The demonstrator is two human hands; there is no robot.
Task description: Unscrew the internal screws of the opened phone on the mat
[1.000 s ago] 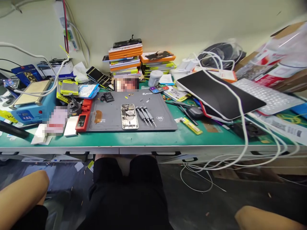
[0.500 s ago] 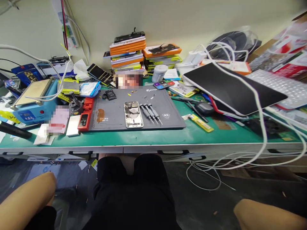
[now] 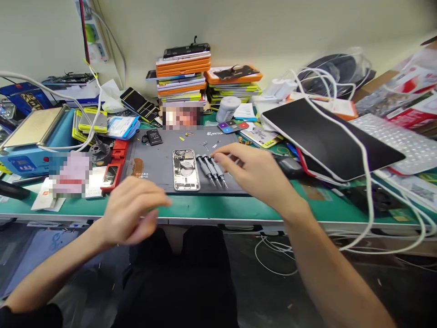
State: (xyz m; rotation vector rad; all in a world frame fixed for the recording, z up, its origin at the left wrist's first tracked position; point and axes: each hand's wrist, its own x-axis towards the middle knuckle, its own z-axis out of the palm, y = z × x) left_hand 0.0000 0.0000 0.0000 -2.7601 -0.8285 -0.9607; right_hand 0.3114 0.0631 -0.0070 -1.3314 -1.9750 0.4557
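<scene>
An opened phone lies on a dark grey work mat, its inner parts showing. Three grey screwdrivers rest side by side just right of it, tips towards the front edge. My right hand hovers at their handle ends, fingers apart and holding nothing visible; whether a fingertip touches a handle I cannot tell. Over the bench's front edge, left of the phone, my left hand hangs in the air, slightly blurred, fingers loosely bent, thumb apart and nothing visible in it.
A small black battery lies at the mat's back left. Left stand a red holder and a blue machine. Stacked boxes line the wall. At right, a black flat device lies under a looping white cable.
Both hands have come up from below the bench into view, the right reaching to the screwdrivers, the left to the front edge. The camera view has shifted slightly; phone and screwdrivers lie as before.
</scene>
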